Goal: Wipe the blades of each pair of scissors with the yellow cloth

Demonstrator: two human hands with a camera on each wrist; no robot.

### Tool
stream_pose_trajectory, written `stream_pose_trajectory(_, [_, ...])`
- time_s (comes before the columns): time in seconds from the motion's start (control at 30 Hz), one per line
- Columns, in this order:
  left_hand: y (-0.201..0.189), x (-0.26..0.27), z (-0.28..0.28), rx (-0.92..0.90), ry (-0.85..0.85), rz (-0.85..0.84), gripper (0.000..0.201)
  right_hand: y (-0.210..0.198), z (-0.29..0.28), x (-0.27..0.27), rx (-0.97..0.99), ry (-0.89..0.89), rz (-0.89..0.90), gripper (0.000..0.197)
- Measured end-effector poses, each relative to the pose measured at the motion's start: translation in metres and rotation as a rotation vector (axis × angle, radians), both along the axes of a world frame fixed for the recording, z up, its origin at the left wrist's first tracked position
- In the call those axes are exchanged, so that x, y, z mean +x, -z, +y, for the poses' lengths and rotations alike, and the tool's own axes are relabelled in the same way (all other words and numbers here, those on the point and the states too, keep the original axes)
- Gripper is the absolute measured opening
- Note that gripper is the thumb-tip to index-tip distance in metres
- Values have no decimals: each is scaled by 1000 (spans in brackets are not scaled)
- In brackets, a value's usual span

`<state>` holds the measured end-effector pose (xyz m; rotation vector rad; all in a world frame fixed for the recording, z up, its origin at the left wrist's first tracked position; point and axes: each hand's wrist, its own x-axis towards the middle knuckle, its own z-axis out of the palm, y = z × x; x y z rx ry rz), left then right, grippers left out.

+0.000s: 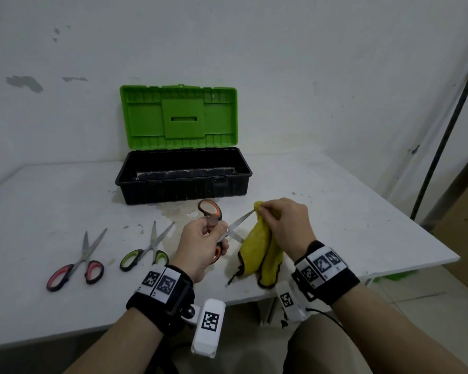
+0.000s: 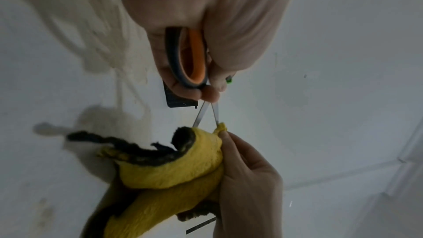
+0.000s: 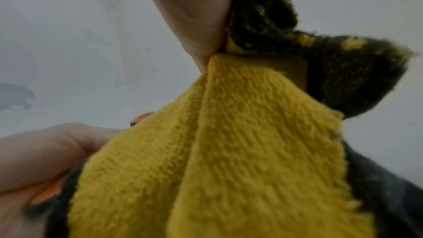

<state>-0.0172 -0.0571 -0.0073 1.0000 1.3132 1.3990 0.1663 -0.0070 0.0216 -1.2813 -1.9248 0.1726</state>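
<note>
Orange-handled scissors (image 1: 216, 230), blades spread, in left grip (image 1: 199, 248); right grip (image 1: 287, 224) pinches yellow cloth (image 1: 260, 249).

Fuzzy yellow cloth (image 1: 257, 247), metal blades (image 1: 241, 218)

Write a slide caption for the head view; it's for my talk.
Left hand holds orange-handled scissors open while right hand pinches the yellow cloth over one blade tip.

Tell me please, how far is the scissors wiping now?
In hand: the left hand holds the orange scissors open, and the right hand pinches the yellow cloth on one blade's tip. The red scissors and green scissors lie on the table; whether already wiped, I cannot tell.
</note>
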Motion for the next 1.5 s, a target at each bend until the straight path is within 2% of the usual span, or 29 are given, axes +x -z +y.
stream_pose_trajectory(0.13, [-3, -1, 1, -1, -6, -18, 16, -5, -24, -9, 72, -97, 6, 12])
stream_pose_trajectory(0.27, [-6, 6, -1, 35, 47, -16, 17, 6, -42, -26, 40, -232, -33, 14])
stream_pose_trajectory(0.4, [-5, 5, -2, 40, 49, -16, 11, 8, -33, -23, 15, -198, -44, 15])
stream_pose_trajectory(0.63, [1, -1, 1, 8, 5, 8, 19, -6, -3, 2, 12, 26, 17, 13])
stream_pose_trajectory(0.73, [0, 0, 2, 8, -3, -9, 19, -8, -20, -5, 97, -63, -3, 11])
stream_pose_trajectory(0.87, [-2, 7, 0, 32, 44, 2, 18, 4, -40, -23, 61, -215, -59, 14])
stream_pose_trajectory(1.0, [1, 5, -1, 12, 23, 12, 18, 3, -24, -16, 28, -109, -34, 14])
stream_pose_trajectory(1.1, [3, 1, -1, -30, -2, -23, 19, -3, -11, -5, -39, -12, 23, 13])
stream_pose_trajectory(1.2, [-2, -1, -1, -87, -58, -143, 19, -11, -11, 2, -122, -8, 182, 8])
stream_pose_trajectory(1.33, [-8, -5, -1, -113, -159, -181, 40, -17, -16, 11, -177, -48, 358, 8])
stream_pose_trajectory(1.5, [-4, -8, 2, -145, -236, -236, 26, -26, -31, 10, -293, -181, 404, 6])
